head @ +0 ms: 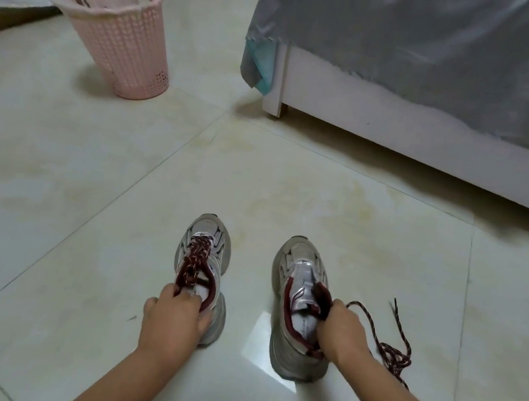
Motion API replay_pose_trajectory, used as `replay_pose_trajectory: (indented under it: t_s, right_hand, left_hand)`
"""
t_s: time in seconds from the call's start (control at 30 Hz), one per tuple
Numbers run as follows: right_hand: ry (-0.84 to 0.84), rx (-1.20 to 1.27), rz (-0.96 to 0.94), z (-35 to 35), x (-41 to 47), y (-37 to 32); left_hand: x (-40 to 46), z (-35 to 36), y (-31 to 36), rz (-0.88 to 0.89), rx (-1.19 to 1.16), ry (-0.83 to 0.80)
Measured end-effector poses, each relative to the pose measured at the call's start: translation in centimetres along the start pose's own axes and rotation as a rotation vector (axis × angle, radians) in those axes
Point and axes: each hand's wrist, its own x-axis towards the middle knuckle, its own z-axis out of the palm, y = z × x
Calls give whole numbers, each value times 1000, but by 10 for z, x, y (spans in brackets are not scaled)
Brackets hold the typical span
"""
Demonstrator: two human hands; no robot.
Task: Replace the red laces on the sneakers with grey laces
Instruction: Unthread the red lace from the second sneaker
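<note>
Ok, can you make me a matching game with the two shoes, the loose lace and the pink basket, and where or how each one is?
Things:
1. left sneaker
2. right sneaker
3. loose red lace
4. pink basket

States:
A. lying in a heap on the floor by the right hand
B. standing far off on the floor, near the bed
C. red lace still threaded through it
D. no lace in it

Pairs: 1-C, 2-D, 3-A, 4-B
</note>
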Motion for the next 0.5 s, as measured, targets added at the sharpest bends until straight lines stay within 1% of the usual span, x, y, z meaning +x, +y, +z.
replay_pose_trajectory:
  t_s: [0.07, 0.13, 0.2, 0.23, 0.27, 0.33, 0.37, 0.43, 0.5]
  right_hand:
    - [-26, 30, 15, -5, 6, -4]
    - [-73, 47, 21, -9, 7, -6]
    - [-108, 24, 28, -11, 1, -8]
    - [-98, -3, 30, -12, -3, -9]
    - [-53, -29, 28, -13, -8, -10]
    - [98, -56, -10, -14, -22, -13]
    - [173, -69, -54, -15, -30, -17]
    - [271, -106, -161, -15, -45, -25]
    - [321, -104, -283, -11, -57, -35]
  left_hand:
    - [-1, 2, -4, 66, 32, -13]
    - [-6, 0, -6, 89, 108, -64]
    - [-18, 0, -4, 121, 158, -122]
    - [-27, 2, -2, 140, 169, -152]
    - [-36, 3, 0, 157, 175, -182]
    - [-55, 6, 3, 172, 177, -237]
    - [-62, 5, 4, 175, 176, -265]
    - [-71, 2, 5, 189, 157, -315]
    - [-74, -7, 2, 195, 74, -290]
